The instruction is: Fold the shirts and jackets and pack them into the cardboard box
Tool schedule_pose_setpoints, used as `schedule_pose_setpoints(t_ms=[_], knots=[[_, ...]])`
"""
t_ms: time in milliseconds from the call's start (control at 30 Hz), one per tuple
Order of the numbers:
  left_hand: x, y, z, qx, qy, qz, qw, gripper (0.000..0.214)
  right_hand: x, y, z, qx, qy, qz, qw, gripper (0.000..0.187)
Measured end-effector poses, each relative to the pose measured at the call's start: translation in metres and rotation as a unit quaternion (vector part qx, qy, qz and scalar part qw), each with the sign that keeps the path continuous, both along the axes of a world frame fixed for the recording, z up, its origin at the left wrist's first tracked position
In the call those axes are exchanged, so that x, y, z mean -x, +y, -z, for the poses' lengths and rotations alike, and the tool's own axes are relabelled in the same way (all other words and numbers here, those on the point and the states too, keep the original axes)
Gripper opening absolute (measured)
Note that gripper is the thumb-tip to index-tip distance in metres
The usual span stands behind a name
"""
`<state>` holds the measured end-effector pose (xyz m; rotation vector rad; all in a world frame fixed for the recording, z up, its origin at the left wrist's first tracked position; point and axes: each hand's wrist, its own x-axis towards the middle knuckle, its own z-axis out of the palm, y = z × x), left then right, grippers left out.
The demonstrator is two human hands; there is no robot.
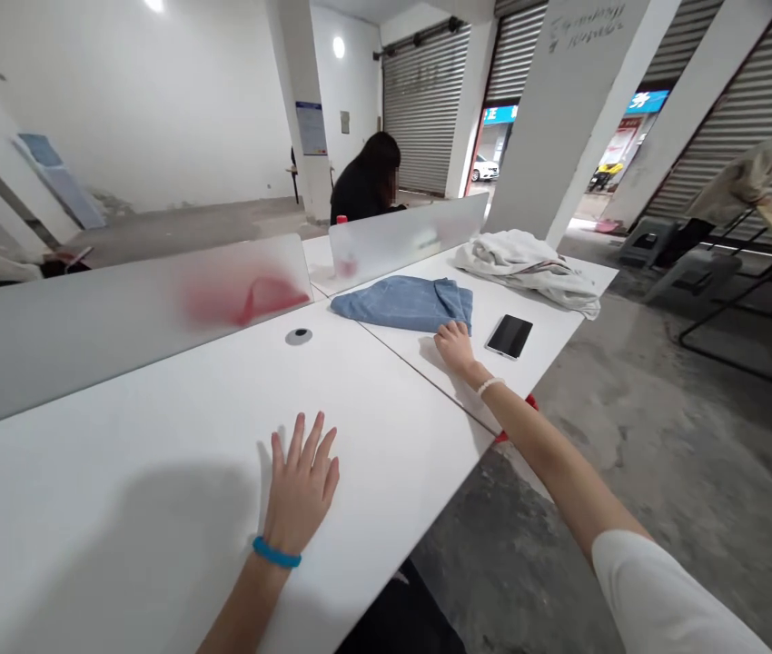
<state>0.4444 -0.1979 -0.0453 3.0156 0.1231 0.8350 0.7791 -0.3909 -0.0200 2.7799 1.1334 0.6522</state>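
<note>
Near the frame's middle, right hand (pixel 458 350) by blue cloth (pixel 403 304)

Both hands are open and hold nothing. The right hand rests at the near edge of the folded blue cloth, which lies long from side to side. A black phone (pixel 509 336) sits just right of that hand. Lower in the frame, the left hand (pixel 301 481) lies flat on the white bench (pixel 400 409).

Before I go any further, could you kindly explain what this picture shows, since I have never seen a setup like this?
There is no machine here: these are a person's own two bare hands, seen from a camera worn on their head, looking forward and down. The left hand lies flat on a white table, holding nothing. The right hand rests at the edge of a folded blue cloth, also holding nothing, beside a black smartphone. A crumpled white cloth lies farther along.
</note>
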Motion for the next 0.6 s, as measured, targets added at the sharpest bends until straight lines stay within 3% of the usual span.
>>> schedule_pose_setpoints(t_ms=[133,267,400,500,600], knots=[[0.003,0.015,0.009,0.032,-0.048,-0.035,0.998,0.039,-0.031,0.019,0.006,0.017,-0.008,-0.001,1.000,0.032],[0.000,0.019,0.012,0.066,-0.025,-0.022,0.997,0.039,-0.049,0.034,0.009,0.036,-0.012,0.005,0.999,0.032],[0.001,0.018,0.012,0.094,-0.004,-0.020,0.995,0.038,-0.056,0.042,-0.002,0.077,-0.009,-0.010,0.997,0.027],[0.002,0.018,0.012,0.126,0.003,-0.026,0.992,0.035,-0.056,0.051,-0.034,0.103,-0.013,-0.019,0.994,0.026],[0.002,0.019,0.012,0.174,-0.004,-0.023,0.985,0.033,-0.042,0.064,-0.094,0.083,-0.057,-0.027,0.994,0.030]])
